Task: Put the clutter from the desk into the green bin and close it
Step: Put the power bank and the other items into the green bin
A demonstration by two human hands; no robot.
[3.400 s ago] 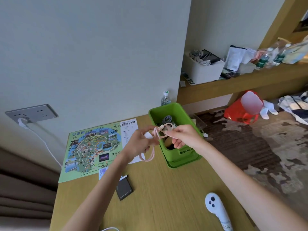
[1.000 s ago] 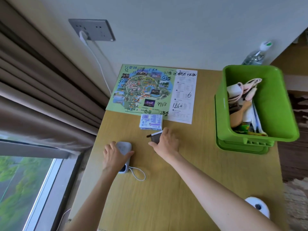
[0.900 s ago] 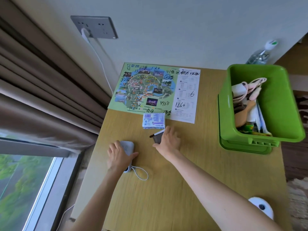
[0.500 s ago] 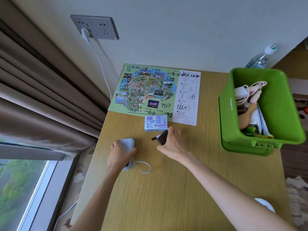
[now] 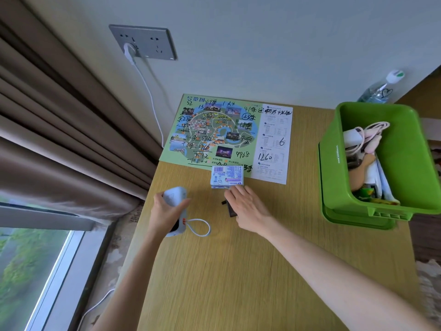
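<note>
The green bin (image 5: 330, 163) stands open at the desk's right side, sitting on its green lid (image 5: 358, 222), and holds a pink cable, papers and other items. My left hand (image 5: 167, 211) grips a pale blue power bank (image 5: 177, 201) with a looped white cord (image 5: 198, 229), lifted off the wooden desk (image 5: 238, 271). My right hand (image 5: 248, 209) holds a small black card-like object (image 5: 230, 207) on edge, fingers reaching to a blue-and-white tissue pack (image 5: 226, 176).
A green illustrated map sheet (image 5: 226, 132) lies at the back of the desk. A water bottle (image 5: 381, 88) stands behind the bin. A wall socket (image 5: 143, 41) with a white plug cable hangs left. Curtains (image 5: 59, 139) and a window border the desk's left edge.
My left hand has picked the power bank up from the desk. My right hand has tilted the black object up and slid toward the tissue pack. Earlier, the pink cable went into the bin.
</note>
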